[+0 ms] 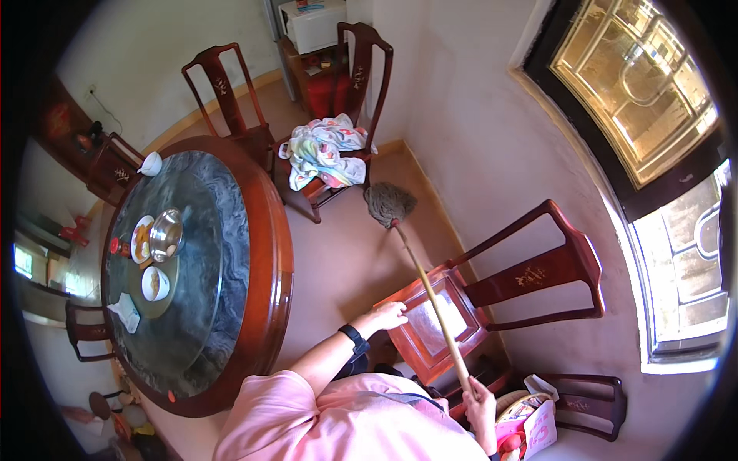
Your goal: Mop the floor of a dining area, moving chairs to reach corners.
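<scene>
My right hand (pixel 479 403) is wrapped around the wooden handle of a string mop (pixel 433 297), close to the handle's near end. The handle slants over the seat of a dark red wooden chair (pixel 403 346), and the grey mop head (pixel 390 204) rests on the floor beyond it. At the seat's left edge, my left hand (pixel 387 316) has its fingers curled on the rim; its thumb side is partly hidden. A black band circles that wrist.
A round table (pixel 270 242) with a marble top stands left, holding bowls and dishes. Beyond the mop head, another chair (pixel 314 187) carries a bundled patterned cloth (pixel 328 151). Wall and window (pixel 680 276) bound the right side. A filled basket (pixel 510 400) sits near my right hand.
</scene>
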A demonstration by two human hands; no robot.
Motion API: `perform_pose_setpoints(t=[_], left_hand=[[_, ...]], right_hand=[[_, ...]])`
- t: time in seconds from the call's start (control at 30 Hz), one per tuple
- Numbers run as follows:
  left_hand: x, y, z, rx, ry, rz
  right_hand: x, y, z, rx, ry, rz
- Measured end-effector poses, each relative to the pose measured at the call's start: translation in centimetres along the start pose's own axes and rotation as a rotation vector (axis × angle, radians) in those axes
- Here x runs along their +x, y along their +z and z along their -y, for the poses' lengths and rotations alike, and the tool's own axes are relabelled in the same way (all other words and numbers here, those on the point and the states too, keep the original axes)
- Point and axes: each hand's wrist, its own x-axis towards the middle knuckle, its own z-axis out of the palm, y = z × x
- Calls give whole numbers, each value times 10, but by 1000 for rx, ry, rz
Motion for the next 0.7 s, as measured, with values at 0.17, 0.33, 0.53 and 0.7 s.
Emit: perform_pose_setpoints(t=[0.17, 0.33, 0.53, 0.7], left_hand=[[-28, -39, 44, -51, -156, -209], [-80, -53, 72, -66, -253, -329], [-130, -38, 73, -42, -406, -361], [-107, -27, 45, -37, -310, -310]], right_hand=[[85, 12, 72, -354, -606, -154], [187, 75, 160, -480, -783, -211], [250, 130, 231, -638, -667, -183], [239, 96, 195, -474, -733, -112]])
